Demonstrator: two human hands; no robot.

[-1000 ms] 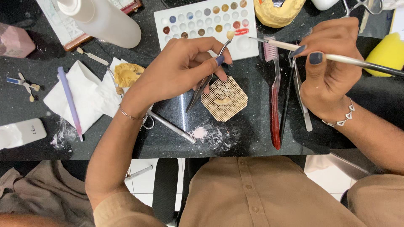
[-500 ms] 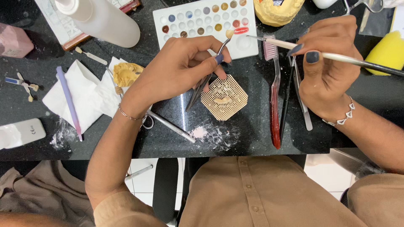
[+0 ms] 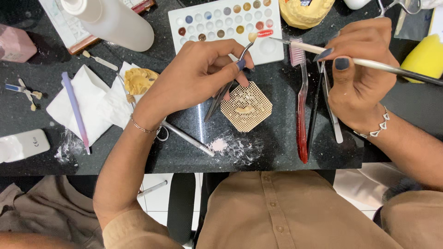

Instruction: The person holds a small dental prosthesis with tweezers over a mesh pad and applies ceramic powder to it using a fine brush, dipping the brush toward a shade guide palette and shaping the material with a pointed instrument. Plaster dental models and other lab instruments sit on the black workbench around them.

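Observation:
My left hand (image 3: 196,74) grips metal tweezers (image 3: 226,87) whose tip holds a small tooth-coloured piece (image 3: 252,37) over the white palette (image 3: 272,48) of small colour wells. My right hand (image 3: 357,74) holds a thin brush (image 3: 369,62), its tip pointing left toward that piece. Below the tweezers lies a beige honeycomb tray (image 3: 247,107) with a small tooth-shaped piece on it, on the black counter (image 3: 184,124).
A red toothbrush (image 3: 302,115) and metal instruments (image 3: 330,106) lie right of the tray. White tissues (image 3: 92,103), a purple stick (image 3: 76,113), a yellow dental cast (image 3: 138,80), a white bottle (image 3: 113,20), a yellow sponge (image 3: 422,57) and spilled powder (image 3: 233,147) surround the area.
Both hands have stayed almost still. The tweezers' tip and the brush tip remain together over the palette's edge.

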